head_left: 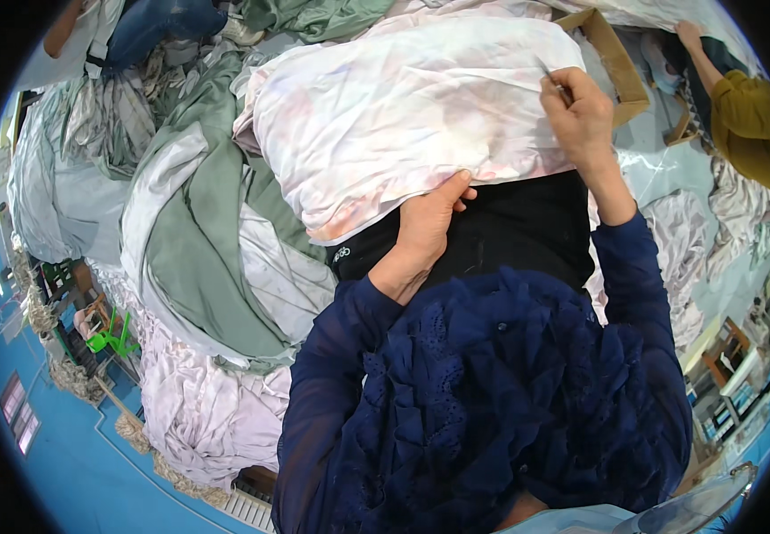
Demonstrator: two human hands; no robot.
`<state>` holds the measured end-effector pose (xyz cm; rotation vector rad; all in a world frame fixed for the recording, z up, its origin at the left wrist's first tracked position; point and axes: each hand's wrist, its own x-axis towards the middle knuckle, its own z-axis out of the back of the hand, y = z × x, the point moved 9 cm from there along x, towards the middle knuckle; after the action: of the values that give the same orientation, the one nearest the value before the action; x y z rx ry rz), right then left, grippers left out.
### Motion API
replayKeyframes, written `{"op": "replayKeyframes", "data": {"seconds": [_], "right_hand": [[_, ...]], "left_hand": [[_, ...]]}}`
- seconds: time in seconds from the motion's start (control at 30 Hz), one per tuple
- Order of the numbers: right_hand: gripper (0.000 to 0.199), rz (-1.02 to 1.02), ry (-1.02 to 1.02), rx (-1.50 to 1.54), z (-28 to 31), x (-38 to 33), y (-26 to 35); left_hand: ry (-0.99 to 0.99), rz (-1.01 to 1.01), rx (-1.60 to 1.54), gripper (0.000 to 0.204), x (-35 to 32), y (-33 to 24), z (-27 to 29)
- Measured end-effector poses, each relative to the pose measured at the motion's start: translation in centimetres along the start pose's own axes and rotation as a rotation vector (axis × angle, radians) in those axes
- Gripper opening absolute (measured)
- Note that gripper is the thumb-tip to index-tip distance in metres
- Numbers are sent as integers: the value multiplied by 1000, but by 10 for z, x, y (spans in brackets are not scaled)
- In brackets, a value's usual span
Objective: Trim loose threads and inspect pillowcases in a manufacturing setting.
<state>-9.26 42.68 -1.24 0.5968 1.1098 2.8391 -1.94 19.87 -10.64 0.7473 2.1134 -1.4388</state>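
The left hand [427, 221] pinches the near edge of the pale printed cloth [403, 107]; the right hand [583, 114] grips a slim pointed tool [543, 68], its type unclear. Draped over the lap [492, 227], the cloth should handle light and floppy, best held by its hem.

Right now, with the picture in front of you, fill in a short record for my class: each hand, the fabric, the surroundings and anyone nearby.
Left hand: pinches the near edge of the pale patterned cloth
Right hand: grips a thin, pointed tool, mostly hidden by the fingers
Left side: heaped green fabric
Far right of cloth: open cardboard box
Nearby: another person's mustard sleeve, at the right
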Motion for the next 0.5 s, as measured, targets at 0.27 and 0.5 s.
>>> {"op": "replayKeyframes", "data": {"seconds": [0.27,0.5], "right_hand": [[11,-319,652,373,-62,-50,5],[12,-148,672,247,-70,-50,19]], "left_hand": [[-2,-58,12,17,2,-3,-4],[32,-93,6,21,0,-4,-7]]}}
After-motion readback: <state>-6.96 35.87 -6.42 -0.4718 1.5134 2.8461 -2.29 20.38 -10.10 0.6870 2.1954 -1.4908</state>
